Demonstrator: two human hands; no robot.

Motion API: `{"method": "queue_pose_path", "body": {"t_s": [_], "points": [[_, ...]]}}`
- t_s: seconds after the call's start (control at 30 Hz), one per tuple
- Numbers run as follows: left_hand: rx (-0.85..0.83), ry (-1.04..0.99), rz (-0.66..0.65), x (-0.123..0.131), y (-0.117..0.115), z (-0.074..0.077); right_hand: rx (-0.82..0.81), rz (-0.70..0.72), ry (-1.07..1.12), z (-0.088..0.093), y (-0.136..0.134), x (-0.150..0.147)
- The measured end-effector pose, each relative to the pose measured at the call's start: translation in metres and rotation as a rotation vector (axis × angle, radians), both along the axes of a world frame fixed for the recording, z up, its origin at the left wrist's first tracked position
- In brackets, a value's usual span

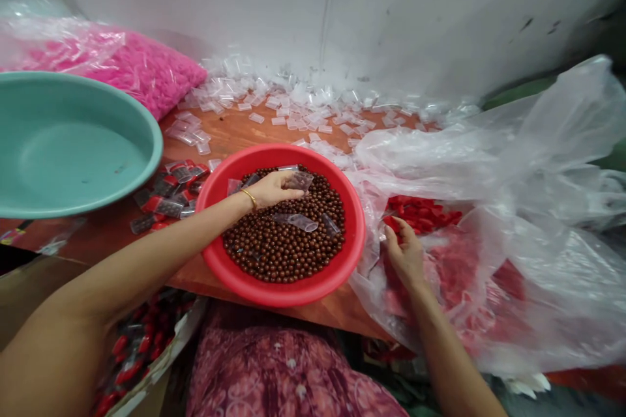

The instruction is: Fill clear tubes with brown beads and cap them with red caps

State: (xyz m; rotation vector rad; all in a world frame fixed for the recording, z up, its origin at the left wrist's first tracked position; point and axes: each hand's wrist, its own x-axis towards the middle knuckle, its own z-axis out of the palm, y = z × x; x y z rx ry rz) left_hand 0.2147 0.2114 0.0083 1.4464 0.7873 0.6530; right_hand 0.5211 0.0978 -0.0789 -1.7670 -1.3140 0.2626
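Note:
A red basin [244,277] full of small brown balls [283,247] sits in front of me on the wooden table. Over the balls, my left hand [271,190] pinches a small clear plastic tube [300,180]. Other clear tubes [296,221] lie on the balls. My right hand [405,254] reaches into a big clear plastic bag [513,208], fingers curled at a heap of red caps [420,212]; what they hold is hidden.
A teal basin [73,143] stands at the left, with filled red-capped tubes [169,199] beside it. Several loose clear tubes [293,107] are piled along the back wall. A bag of pink caps [137,68] lies back left. A box of finished pieces [141,339] sits below the table.

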Motion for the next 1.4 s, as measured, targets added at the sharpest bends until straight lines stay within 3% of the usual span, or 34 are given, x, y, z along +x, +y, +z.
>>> {"method": "queue_pose_path", "body": {"t_s": [0.13, 0.3, 0.47, 0.57, 0.7, 1.03, 1.2, 1.4], "points": [[-0.121, -0.118, 0.016, -0.007, -0.022, 0.013, 0.082, -0.020, 0.397, 0.033, -0.003, -0.013], [-0.139, -0.224, 0.066, -0.006, -0.035, 0.017, 0.154, 0.201, 0.731, 0.091, 0.001, -0.045], [-0.071, -0.154, -0.015, -0.006, -0.035, 0.014, -0.108, 0.444, 0.843, 0.120, 0.017, -0.087], [-0.085, -0.121, -0.037, -0.008, -0.037, 0.014, -0.246, 0.562, 0.917, 0.121, 0.027, -0.110], [-0.139, -0.141, -0.038, -0.008, -0.039, 0.017, -0.261, 0.648, 0.913, 0.117, 0.034, -0.129], [-0.124, -0.112, -0.116, -0.006, -0.039, 0.022, -0.342, 0.702, 0.960, 0.113, 0.039, -0.135], [-0.033, -0.048, -0.104, -0.005, -0.042, 0.024, -0.235, 0.708, 0.678, 0.109, 0.042, -0.136], [-0.049, -0.055, -0.095, -0.004, -0.042, 0.024, 0.061, 0.599, 0.123, 0.103, 0.045, -0.135]]}}
